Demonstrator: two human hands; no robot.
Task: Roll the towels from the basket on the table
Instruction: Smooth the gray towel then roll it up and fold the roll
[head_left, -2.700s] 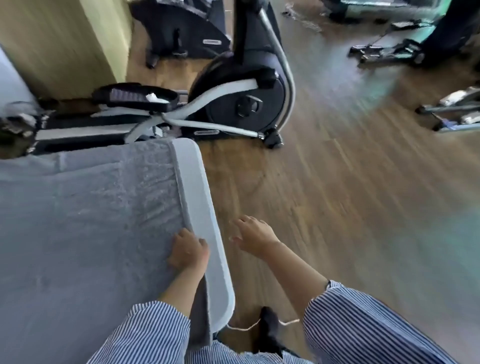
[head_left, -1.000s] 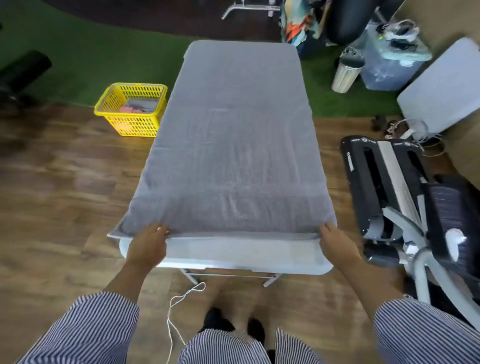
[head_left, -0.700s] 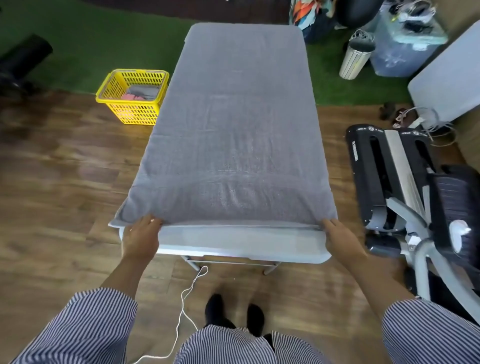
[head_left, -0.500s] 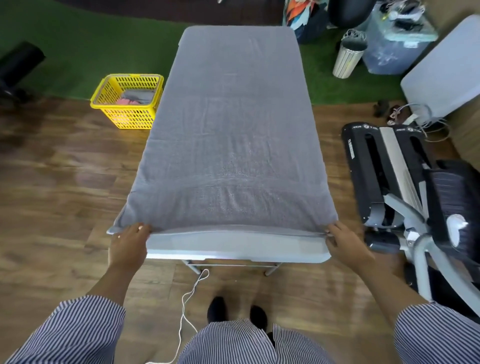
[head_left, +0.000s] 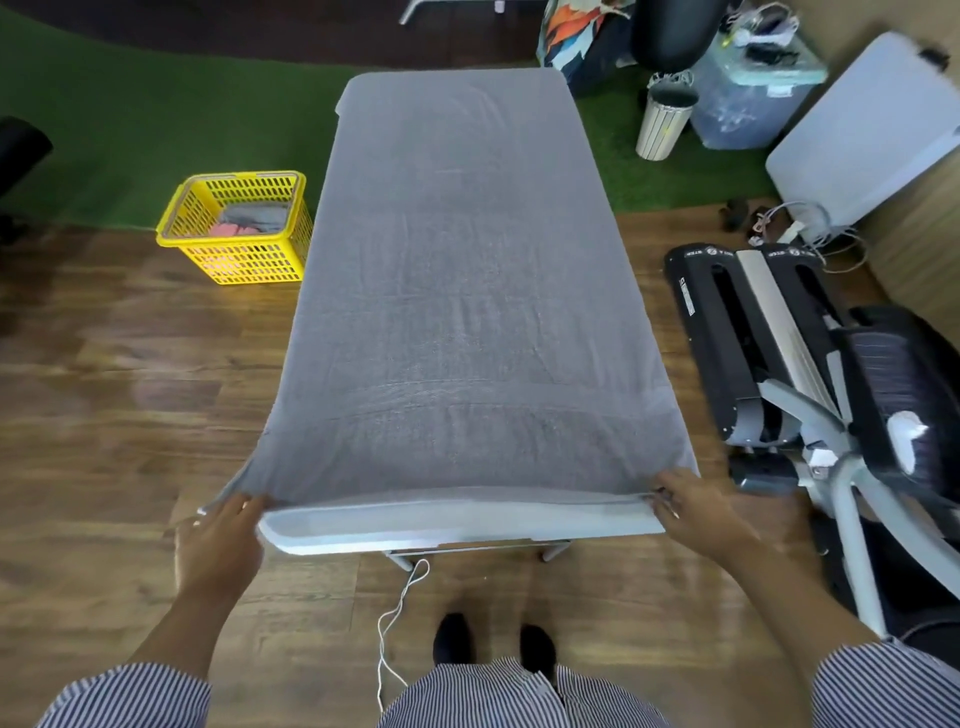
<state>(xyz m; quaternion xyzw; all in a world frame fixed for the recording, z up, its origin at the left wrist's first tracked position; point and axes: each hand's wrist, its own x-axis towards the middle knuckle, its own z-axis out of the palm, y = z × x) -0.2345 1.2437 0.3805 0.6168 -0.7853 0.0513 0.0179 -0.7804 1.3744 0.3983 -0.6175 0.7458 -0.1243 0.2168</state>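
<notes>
Brown wood-plank flooring (head_left: 130, 415) covers the near half of the room, glossy with soft reflected light. Toward 12 o'clock it gives way to green artificial turf (head_left: 156, 119). At 3 o'clock an elliptical trainer (head_left: 779, 353) stands on the planks, black with grey rails. At 1 o'clock a slatted white waste bin (head_left: 664, 122) sits just beside a clear plastic storage box (head_left: 748, 98). A white panel (head_left: 867, 140) leans near cables (head_left: 800, 228).

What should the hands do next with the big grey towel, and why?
Probably fold the near edge away from the person to start the roll. The grey towel lies spread flat over the table, and the left hand and right hand each grip a near corner.
</notes>
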